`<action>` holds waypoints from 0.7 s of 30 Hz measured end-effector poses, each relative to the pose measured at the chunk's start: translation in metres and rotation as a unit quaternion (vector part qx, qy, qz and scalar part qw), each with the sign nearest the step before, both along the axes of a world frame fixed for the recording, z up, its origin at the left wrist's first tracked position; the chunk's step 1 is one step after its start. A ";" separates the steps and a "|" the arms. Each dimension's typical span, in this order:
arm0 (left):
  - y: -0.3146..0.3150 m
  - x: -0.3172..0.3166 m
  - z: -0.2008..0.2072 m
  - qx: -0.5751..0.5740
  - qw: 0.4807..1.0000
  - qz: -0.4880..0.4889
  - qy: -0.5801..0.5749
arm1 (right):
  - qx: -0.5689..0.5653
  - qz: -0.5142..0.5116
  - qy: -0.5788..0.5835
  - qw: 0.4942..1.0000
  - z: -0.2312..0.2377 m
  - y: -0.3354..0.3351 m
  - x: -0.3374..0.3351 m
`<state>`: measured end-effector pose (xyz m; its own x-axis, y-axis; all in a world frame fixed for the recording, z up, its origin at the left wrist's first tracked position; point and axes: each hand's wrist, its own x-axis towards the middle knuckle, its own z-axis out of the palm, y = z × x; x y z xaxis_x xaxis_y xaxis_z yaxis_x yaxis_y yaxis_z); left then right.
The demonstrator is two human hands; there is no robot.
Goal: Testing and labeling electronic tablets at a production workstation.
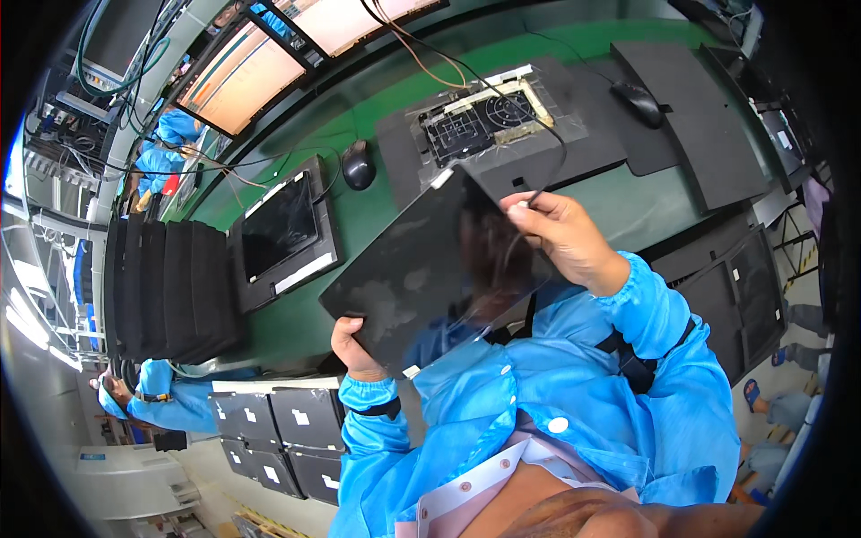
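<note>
A dark glossy screen panel is held up tilted in front of me, with small white tabs on its edges. My left hand grips the panel's lower left edge, thumb on the face and the other fingers hidden behind. At the upper right edge, my right hand pinches the end of a thin black cable between thumb and fingers. Whether the cable's end is in the panel cannot be made out. The cable runs up and away over the green bench.
On the green bench lie a framed screen, two black mice and a taped black fixture. Black foam trays stand stacked at left. Black boxes sit below. Another person's blue sleeve shows at far left.
</note>
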<state>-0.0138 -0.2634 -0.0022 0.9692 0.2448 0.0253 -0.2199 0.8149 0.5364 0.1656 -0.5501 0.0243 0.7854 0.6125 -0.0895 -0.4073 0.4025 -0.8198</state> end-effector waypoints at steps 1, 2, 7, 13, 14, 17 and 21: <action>-0.007 0.011 0.007 0.027 0.999 0.000 0.019 | 0.015 -0.018 -0.006 1.000 0.006 -0.002 0.000; -0.013 0.022 0.017 0.054 0.998 0.001 0.037 | 0.030 -0.035 -0.012 0.999 0.014 -0.004 -0.001; -0.038 0.090 0.056 0.075 0.985 -0.103 0.120 | -0.202 0.111 -0.055 0.972 0.010 -0.086 0.034; -0.053 0.176 0.054 0.067 0.965 -0.188 0.170 | -0.114 -0.063 -0.081 0.988 0.012 -0.094 0.059; -0.061 0.186 0.063 0.074 0.964 -0.168 0.192 | -0.059 -0.058 -0.070 0.994 0.015 -0.094 0.067; -0.061 0.209 0.061 0.050 0.948 -0.226 0.218 | -0.048 -0.127 -0.057 0.989 0.012 -0.092 0.094; -0.053 0.193 0.050 0.323 0.896 -0.189 0.241 | -0.077 -0.118 -0.065 0.988 0.010 -0.085 0.114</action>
